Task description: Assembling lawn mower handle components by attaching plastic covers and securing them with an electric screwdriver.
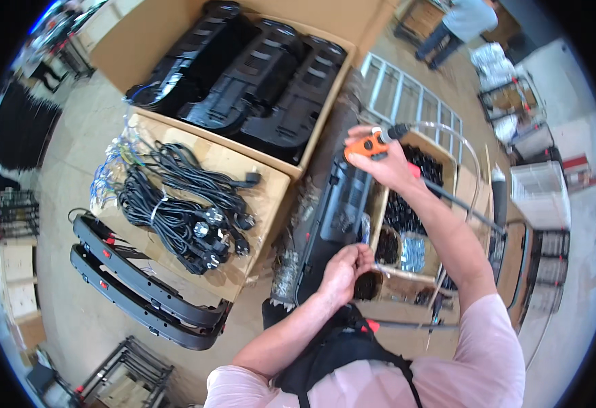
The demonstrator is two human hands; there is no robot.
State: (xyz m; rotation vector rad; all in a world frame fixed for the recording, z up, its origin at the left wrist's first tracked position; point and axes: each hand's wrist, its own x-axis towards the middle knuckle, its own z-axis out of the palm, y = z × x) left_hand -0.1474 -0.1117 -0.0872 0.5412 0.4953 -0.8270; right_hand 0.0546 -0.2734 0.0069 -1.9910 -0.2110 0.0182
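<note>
Right hand up high, fingers wrapped tight round the orange tool; left hand curled over the black panel, its grip too hidden to tell.

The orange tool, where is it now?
In the head view, the orange tool is in the right hand, raised above the parts tray.

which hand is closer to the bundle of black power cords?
Left. The left hand is at the black panel, right of the bundle of black power cords. The right hand, holding an orange tool, is farther right.
</note>
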